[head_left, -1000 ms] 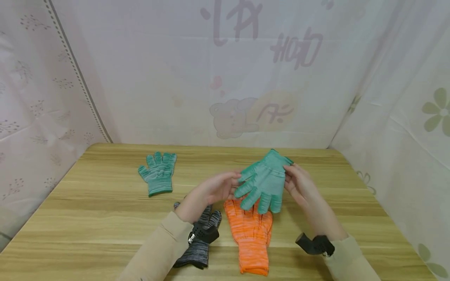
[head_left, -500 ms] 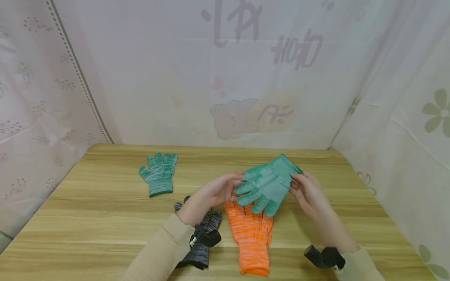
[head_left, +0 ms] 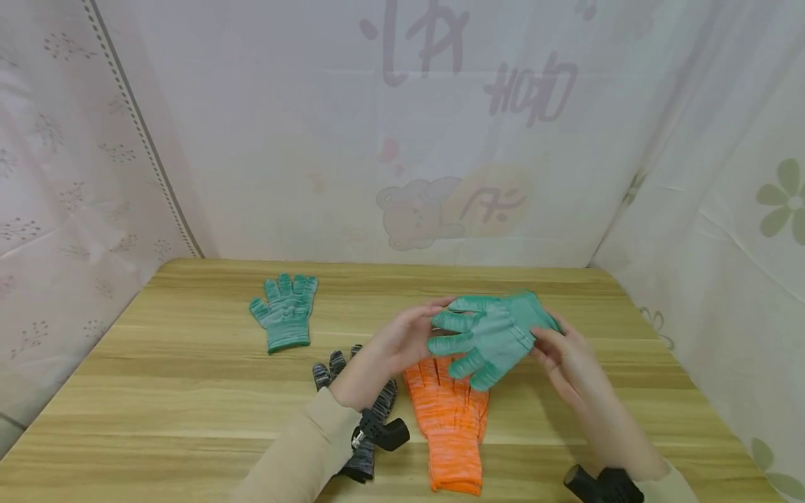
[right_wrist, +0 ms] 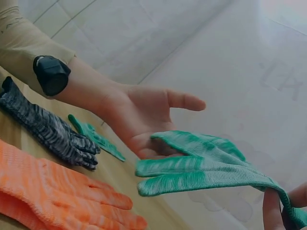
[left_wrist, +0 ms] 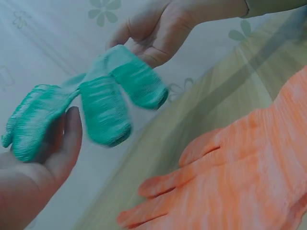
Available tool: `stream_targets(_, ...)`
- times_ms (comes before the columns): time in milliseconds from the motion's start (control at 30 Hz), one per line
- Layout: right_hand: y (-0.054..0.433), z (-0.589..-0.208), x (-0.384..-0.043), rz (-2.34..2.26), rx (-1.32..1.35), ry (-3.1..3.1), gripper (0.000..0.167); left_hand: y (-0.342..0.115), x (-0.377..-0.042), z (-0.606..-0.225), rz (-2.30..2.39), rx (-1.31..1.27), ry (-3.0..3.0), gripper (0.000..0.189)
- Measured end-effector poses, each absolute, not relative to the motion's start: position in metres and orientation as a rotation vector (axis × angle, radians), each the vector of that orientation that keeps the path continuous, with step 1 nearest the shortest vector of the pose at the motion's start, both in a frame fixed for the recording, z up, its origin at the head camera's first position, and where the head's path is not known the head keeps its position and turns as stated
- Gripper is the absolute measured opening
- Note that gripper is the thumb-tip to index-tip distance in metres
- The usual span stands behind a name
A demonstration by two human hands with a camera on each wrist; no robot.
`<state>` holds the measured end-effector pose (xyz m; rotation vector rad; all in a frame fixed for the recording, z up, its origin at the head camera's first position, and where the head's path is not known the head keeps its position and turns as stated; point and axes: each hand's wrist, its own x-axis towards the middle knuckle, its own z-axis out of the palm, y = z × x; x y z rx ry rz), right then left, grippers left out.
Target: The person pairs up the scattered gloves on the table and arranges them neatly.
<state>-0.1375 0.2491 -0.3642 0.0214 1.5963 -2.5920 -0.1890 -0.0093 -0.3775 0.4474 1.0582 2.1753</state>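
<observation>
A green knitted glove (head_left: 493,339) is held up above the table between both hands, its fingers pointing left and its cuff to the right. My right hand (head_left: 572,360) pinches the cuff between thumb and fingers. At the finger end is my left hand (head_left: 399,342); in the right wrist view its thumb stands out straight and its fingers lie under the glove (right_wrist: 206,163), partly hidden. Below the held glove lie orange gloves (head_left: 453,426), seemingly stacked. A black-grey glove (head_left: 385,402) lies partly behind the left forearm.
Another green glove (head_left: 289,314) lies flat at the back left of the wooden table (head_left: 189,363). Patterned cloth curtains (head_left: 283,140) stand behind the table and at both sides. Each wrist wears a black camera (head_left: 383,432).
The held green glove has turned, its cuff swinging right and down and its fingers now pointing left. My right hand has moved right and lower; the left hand has shifted slightly right.
</observation>
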Motion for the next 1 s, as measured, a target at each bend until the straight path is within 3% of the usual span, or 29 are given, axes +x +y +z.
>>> stream_targets(233, 0.257, -0.372, -0.126, -2.588, -0.010, 1.627, 0.028, 0.000, -0.188, -0.379, 2.263, 0.442, 0.953, 0.054)
stream_targets(467, 0.268, -0.381, -0.120, -2.578, -0.056, 1.597, 0.033, 0.007, -0.189, -0.379, 2.246, 0.388, 1.000, 0.051)
stream_targets(633, 0.275, -0.384, -0.115, -2.538, -0.145, 1.634, 0.023, 0.011, -0.188, -0.379, 2.211, 0.378, 1.031, 0.050)
stream_targets(1000, 0.292, -0.385, -0.115, -2.312, -0.022, 1.793, 0.026, 0.015, -0.187, -0.383, 2.117, 0.430, 1.066, 0.046)
